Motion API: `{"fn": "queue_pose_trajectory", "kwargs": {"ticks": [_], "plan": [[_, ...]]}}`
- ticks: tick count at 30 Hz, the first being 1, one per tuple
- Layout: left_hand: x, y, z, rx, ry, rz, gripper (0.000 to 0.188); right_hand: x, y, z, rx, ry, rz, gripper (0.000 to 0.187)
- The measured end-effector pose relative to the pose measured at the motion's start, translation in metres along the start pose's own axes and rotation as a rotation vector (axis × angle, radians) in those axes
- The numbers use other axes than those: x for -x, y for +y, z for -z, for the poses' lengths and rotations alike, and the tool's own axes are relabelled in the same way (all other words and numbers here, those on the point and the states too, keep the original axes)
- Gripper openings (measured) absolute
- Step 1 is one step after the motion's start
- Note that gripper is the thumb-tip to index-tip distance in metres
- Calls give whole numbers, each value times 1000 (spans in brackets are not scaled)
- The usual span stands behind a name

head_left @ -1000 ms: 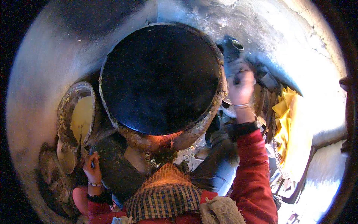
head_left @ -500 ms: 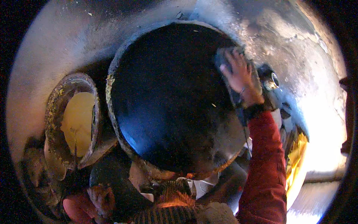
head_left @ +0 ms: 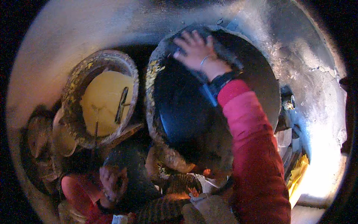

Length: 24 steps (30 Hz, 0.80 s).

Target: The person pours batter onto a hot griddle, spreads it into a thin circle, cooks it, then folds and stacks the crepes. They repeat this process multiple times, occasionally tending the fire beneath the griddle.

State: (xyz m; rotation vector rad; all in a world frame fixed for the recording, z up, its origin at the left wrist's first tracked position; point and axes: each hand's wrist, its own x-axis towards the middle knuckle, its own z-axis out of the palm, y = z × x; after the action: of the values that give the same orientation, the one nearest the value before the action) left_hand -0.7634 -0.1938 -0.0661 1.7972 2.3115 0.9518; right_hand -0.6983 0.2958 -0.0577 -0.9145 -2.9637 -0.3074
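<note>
My right hand lies flat with its fingers spread, pressing a dark cloth against the far left part of a big round black griddle. Part of the cloth is hidden under the palm. Down at the lower left, my left hand is by my dark-clothed knee, away from the griddle; dim light hides how its fingers lie. To the griddle's left stands a round pot with a crusted rim, holding pale yellow batter. A thin handle and a short dark bar show against the batter.
Orange embers glow under the griddle's near edge. Yellow crumbs cling to its left rim. A shiny gold wrapper and a small dark container are at the right. A pale wall curves around behind.
My right hand has swept the cloth from the griddle's right side to its far left part. The view has shifted, so the pot and griddle appear farther right. My left hand stays by the knee.
</note>
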Motion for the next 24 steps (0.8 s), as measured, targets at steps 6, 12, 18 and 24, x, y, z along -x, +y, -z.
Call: {"fn": "queue_pose_trajectory", "kwargs": {"ticks": [6,12,18,24], "plan": [[40,-5,-5,85,180,-64,20,189,-116,8,-142,43,552,53],[45,5,-21,34,146,-63,19,342,-29,10,-131,-188,273,53],[16,10,-35,-85,120,-111,16,223,175,6,-157,64,-613,62],[16,27,-34,-91,115,-69,19,305,47,-5,-47,158,211,56]]}}
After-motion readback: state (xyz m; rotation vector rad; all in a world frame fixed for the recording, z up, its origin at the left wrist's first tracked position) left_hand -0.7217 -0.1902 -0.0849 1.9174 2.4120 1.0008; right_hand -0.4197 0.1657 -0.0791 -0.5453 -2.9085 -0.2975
